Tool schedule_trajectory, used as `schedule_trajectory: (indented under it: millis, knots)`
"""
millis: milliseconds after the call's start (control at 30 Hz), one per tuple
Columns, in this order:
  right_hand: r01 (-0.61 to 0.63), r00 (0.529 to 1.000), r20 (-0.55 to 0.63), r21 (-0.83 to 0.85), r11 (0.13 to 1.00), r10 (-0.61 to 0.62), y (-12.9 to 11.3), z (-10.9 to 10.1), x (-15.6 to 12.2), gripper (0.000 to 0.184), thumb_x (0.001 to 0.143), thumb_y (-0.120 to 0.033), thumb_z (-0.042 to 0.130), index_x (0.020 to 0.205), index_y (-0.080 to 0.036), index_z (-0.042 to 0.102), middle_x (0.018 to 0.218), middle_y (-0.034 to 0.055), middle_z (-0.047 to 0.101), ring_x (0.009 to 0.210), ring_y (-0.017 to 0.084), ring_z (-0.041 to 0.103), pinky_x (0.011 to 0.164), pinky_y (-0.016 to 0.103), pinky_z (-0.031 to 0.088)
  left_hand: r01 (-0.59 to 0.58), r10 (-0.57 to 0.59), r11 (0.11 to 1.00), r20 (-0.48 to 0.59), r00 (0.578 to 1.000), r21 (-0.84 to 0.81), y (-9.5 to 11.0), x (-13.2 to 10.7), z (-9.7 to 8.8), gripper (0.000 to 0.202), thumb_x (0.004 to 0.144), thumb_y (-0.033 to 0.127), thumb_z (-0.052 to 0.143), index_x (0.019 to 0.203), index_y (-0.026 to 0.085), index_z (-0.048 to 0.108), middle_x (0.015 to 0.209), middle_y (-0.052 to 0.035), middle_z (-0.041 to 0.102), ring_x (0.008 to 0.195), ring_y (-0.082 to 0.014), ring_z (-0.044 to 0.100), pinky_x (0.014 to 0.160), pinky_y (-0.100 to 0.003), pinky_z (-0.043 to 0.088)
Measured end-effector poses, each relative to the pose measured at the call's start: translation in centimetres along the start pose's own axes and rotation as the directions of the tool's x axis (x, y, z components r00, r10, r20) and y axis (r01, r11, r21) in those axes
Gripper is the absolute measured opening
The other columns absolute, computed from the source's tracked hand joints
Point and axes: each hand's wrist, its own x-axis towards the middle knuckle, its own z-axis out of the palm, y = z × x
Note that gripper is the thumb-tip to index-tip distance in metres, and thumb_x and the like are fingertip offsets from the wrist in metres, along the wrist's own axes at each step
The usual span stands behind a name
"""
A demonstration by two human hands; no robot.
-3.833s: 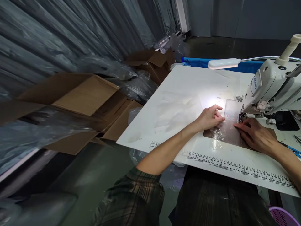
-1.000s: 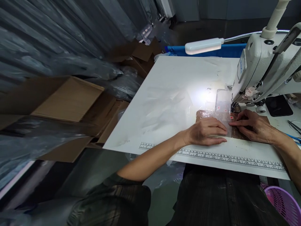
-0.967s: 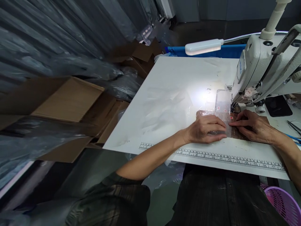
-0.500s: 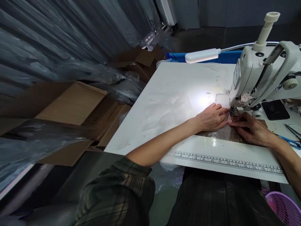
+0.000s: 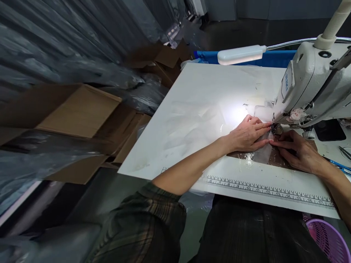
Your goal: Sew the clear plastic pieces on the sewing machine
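My left hand (image 5: pixel 251 134) lies flat with fingers stretched over a piece of sheer white fabric (image 5: pixel 261 156), its fingertips beside the presser foot (image 5: pixel 275 128) of a white sewing machine (image 5: pixel 304 84). From the other side, my right hand (image 5: pixel 298 150) has its fingers bent together, with the fingertips on the fabric's edge just in front of the foot. Left thumb and right fingertips nearly meet there; what lies under them is mostly hidden. Beneath the fabric is a brown shiny plate (image 5: pixel 278 159) on the white sewing table (image 5: pixel 192 95).
A lamp (image 5: pixel 241 54) lights the table. At right lie a black flat object (image 5: pixel 329 130) and blue-handled scissors (image 5: pixel 338 164). A printed ruler (image 5: pixel 268 191) runs along the front edge. Cardboard boxes (image 5: pixel 79 109) stand left, a purple basket (image 5: pixel 329 241) below right.
The view has shifted, so the machine appears larger and further right. Both hands stay at the presser foot; the small red-and-white tag between the fingertips is now mostly covered.
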Motion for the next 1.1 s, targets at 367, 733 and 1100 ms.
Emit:
schedule_trajectory:
  millis: [367, 733, 1100]
  knots:
    - [-0.027, 1.000, -0.010, 0.022, 0.999, 0.028, -0.25, -0.13, -0.06, 0.031, 0.095, -0.020, 0.051, 0.110, -0.024, 0.079, 0.098, 0.0084, 0.069, 0.086, 0.018, 0.071, 0.074, 0.028, 0.062, -0.009, 0.008, 0.998, -0.009, 1.000, -0.060, 0.00, 0.02, 0.27, 0.045, 0.104, 0.041, 0.039, 0.137, 0.018, 0.060, 0.142, -0.0130, 0.061, 0.111, -0.0295, 0.054, 0.091, -0.047, 0.037]
    - [-0.079, 0.997, 0.019, 0.050, 0.996, 0.079, -0.48, -0.47, 0.00, 0.030, 0.094, -0.025, 0.053, 0.108, -0.025, 0.080, 0.101, 0.0097, 0.066, 0.081, 0.017, 0.070, 0.069, 0.028, 0.062, -0.004, 0.004, 1.000, -0.005, 1.000, -0.012, 0.10, 0.09, 0.33, 0.048, 0.105, 0.043, 0.036, 0.134, 0.016, 0.062, 0.144, -0.0121, 0.059, 0.110, -0.0275, 0.054, 0.089, -0.044, 0.037]
    - [-0.124, 0.992, 0.047, 0.066, 0.990, 0.121, -0.29, -0.20, -0.15, 0.034, 0.094, -0.023, 0.051, 0.114, -0.028, 0.078, 0.109, 0.0087, 0.069, 0.081, 0.017, 0.070, 0.074, 0.031, 0.061, 0.004, -0.004, 0.998, -0.003, 1.000, 0.059, 0.80, 0.08, 0.34, 0.048, 0.105, 0.041, 0.032, 0.132, 0.014, 0.062, 0.144, -0.0132, 0.059, 0.109, -0.0283, 0.054, 0.091, -0.045, 0.038]
